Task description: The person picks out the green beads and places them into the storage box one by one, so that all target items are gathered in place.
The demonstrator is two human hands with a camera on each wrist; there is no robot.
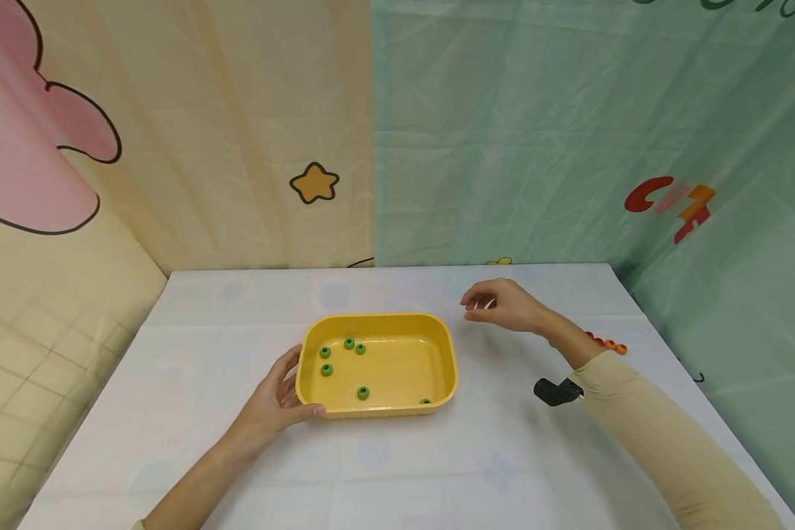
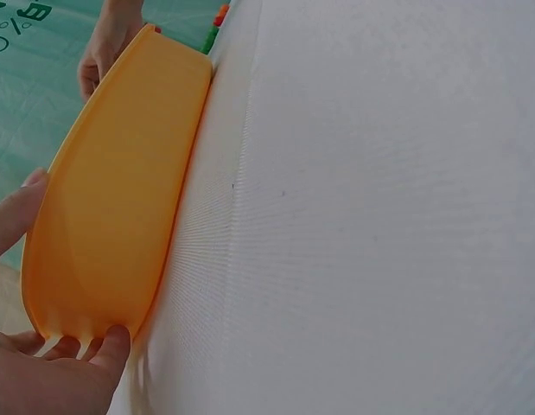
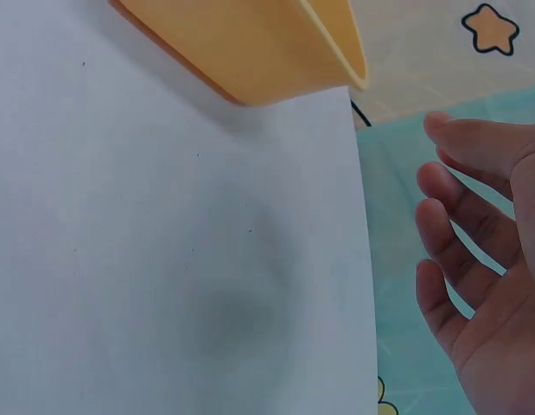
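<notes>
My left hand grips the left end of a shallow yellow tray. Its thumb lies over the front rim and the other fingers are against the outer wall, as the left wrist view also shows. Several green beads are scattered inside the tray, most toward its left half. Beyond the tray's right end, my right hand is held above the table, fingers loosely bent. In the right wrist view nothing shows between its fingers.
A short row of orange beads and red ones lies on the table at the right, partly hidden by my right forearm. A white cloth covers the table. Printed curtains hang behind it and at the sides.
</notes>
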